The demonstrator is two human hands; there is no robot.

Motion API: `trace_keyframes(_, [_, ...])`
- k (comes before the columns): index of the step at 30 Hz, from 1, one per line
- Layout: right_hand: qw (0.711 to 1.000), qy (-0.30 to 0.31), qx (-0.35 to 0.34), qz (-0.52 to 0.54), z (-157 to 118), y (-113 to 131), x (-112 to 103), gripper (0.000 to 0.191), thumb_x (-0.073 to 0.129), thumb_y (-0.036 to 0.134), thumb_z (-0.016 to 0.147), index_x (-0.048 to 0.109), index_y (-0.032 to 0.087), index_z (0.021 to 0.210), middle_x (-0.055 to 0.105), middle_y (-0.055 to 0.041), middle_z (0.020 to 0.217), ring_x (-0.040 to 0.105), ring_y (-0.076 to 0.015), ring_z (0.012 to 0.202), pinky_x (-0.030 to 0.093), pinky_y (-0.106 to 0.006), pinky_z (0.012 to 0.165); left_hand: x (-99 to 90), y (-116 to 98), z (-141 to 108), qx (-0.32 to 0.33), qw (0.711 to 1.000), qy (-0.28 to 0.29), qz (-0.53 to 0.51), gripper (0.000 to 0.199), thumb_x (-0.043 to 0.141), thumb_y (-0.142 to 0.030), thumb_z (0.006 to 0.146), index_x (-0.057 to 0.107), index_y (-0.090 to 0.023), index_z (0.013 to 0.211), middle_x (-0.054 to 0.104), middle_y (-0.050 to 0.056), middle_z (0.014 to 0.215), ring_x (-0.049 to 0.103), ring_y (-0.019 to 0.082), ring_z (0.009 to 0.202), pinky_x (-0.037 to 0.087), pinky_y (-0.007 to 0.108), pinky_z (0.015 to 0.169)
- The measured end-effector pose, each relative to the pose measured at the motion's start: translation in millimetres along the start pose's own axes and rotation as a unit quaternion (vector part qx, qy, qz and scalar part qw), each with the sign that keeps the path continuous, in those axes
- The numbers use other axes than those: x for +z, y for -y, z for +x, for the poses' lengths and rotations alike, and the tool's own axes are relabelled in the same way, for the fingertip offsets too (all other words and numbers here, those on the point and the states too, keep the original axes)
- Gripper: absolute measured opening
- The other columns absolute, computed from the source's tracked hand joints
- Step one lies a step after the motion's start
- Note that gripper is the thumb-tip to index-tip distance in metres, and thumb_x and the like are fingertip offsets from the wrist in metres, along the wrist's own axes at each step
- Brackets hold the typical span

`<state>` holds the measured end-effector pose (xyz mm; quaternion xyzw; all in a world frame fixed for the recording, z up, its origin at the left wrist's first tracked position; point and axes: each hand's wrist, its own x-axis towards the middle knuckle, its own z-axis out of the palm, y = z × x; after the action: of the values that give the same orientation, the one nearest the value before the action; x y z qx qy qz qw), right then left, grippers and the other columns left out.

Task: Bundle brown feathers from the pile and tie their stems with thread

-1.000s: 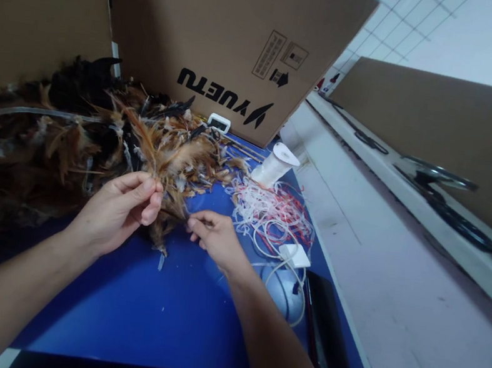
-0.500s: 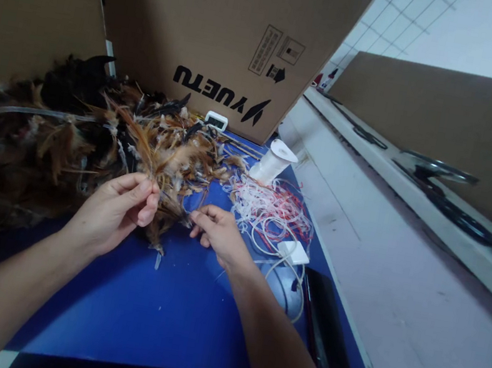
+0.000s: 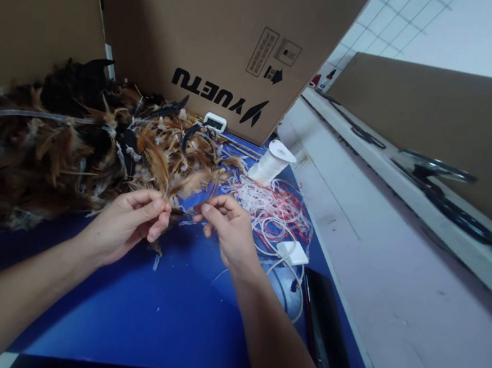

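My left hand (image 3: 129, 224) is closed in a pinch on the base of some brown feathers (image 3: 157, 163), which fan upward from the fingertips. Just to its right, my right hand (image 3: 233, 232) is also pinched, its fingertips close to the left ones. What those fingers grip is too fine to make out. A thin pale strand (image 3: 219, 276) hangs below the right hand. Behind and left of both hands spreads a large heap of brown and black feathers (image 3: 51, 153), with a clear tube (image 3: 15, 113) lying across it.
A white spool (image 3: 272, 162) stands beside tangled white and red strings (image 3: 265, 206). Closer lie a white adapter (image 3: 293, 252) with its cable and a black flat object (image 3: 329, 325) at the right edge of the blue table (image 3: 145, 325). Cardboard (image 3: 217, 20) rises behind, near a small white display (image 3: 215, 122).
My left hand has shifted right and slightly down with the feathers, closing the gap between the hands. My right hand has turned a little and moved slightly up and right.
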<state>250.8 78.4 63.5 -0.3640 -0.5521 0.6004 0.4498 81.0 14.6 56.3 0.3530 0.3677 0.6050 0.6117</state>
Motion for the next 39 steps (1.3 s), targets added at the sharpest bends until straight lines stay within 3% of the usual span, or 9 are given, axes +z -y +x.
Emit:
trace_keyframes(7, [0.995,0.042,0.046,0.073,-3,0,3,0.019,0.071,0.027,0.068,0.054,0.018,0.072,0.066,-0.0003,0.067,0.067,-0.0149,0.062,0.040,-0.018,0.040,0.2,9,-1,-0.053,0.998,0.002,0.019,0.018,0.071,-0.032,0.076,0.064,-0.016,0.075,0.060,-0.001,0.050,0.052,0.007,0.043,0.041,0.015,0.044])
trace_keyframes(13, [0.997,0.053,0.038,0.052,-3,-2,4,0.013,0.070,0.024,0.067,0.059,0.017,0.070,0.066,0.0003,0.068,0.063,-0.0117,0.060,0.040,-0.016,0.039,2.0,16,3,-0.073,0.997,-0.014,0.027,0.022,0.077,-0.030,0.069,0.065,-0.012,0.072,0.069,0.005,0.066,0.065,0.012,0.060,0.054,0.020,0.059])
trace_keyframes(20, [0.996,-0.002,0.048,0.081,-2,-2,3,0.015,0.072,0.025,0.065,0.059,0.017,0.068,0.058,0.0044,0.056,0.051,-0.0062,0.046,0.034,-0.016,0.038,-0.5,20,8,-0.084,0.995,-0.033,0.039,0.025,0.079,-0.032,0.066,0.068,-0.011,0.074,0.071,0.004,0.073,0.066,0.010,0.063,0.055,0.018,0.064])
trace_keyframes(23, [0.988,-0.068,0.012,0.137,2,4,-4,0.015,0.072,0.023,0.065,0.058,0.017,0.068,0.058,0.0045,0.058,0.053,-0.0068,0.049,0.035,-0.016,0.039,-0.7,19,7,-0.081,0.995,-0.030,0.053,0.024,0.078,-0.033,0.067,0.067,-0.013,0.074,0.071,0.004,0.077,0.066,0.010,0.062,0.055,0.019,0.063])
trace_keyframes(25, [0.977,-0.116,-0.016,0.176,5,8,-10,0.016,0.072,0.022,0.064,0.057,0.017,0.069,0.060,0.0038,0.060,0.055,-0.0074,0.052,0.036,-0.015,0.040,-1.5,18,5,-0.078,0.994,-0.018,0.079,0.024,0.075,-0.035,0.071,0.065,-0.014,0.075,0.070,0.002,0.068,0.064,0.011,0.057,0.054,0.021,0.057])
trace_keyframes(29, [0.969,-0.139,-0.010,0.202,8,12,-16,0.018,0.072,0.023,0.064,0.055,0.017,0.068,0.063,0.0016,0.063,0.057,-0.0079,0.053,0.038,-0.015,0.041,-5.2,18,2,-0.016,0.987,0.029,0.160,0.022,0.066,-0.037,0.080,0.064,-0.015,0.076,0.061,-0.001,0.052,0.056,0.010,0.044,0.046,0.020,0.047])
trace_keyframes(33, [0.985,-0.078,0.001,0.152,1,12,-7,0.018,0.073,0.024,0.065,0.056,0.017,0.068,0.066,0.0000,0.065,0.059,-0.0094,0.054,0.038,-0.016,0.041,-7.0,16,0,0.088,0.959,0.080,0.258,0.022,0.061,-0.032,0.084,0.066,-0.014,0.072,0.059,0.000,0.057,0.052,0.008,0.045,0.044,0.022,0.053])
trace_keyframes(39, [0.997,-0.017,-0.051,0.047,-16,17,8,0.016,0.075,0.025,0.065,0.061,0.018,0.067,0.064,0.0026,0.064,0.056,-0.0088,0.055,0.045,-0.021,0.053,-4.1,10,-1,0.165,0.917,0.094,0.352,0.026,0.057,-0.033,0.086,0.066,-0.016,0.070,0.056,0.000,0.053,0.053,0.011,0.049,0.043,0.023,0.053])
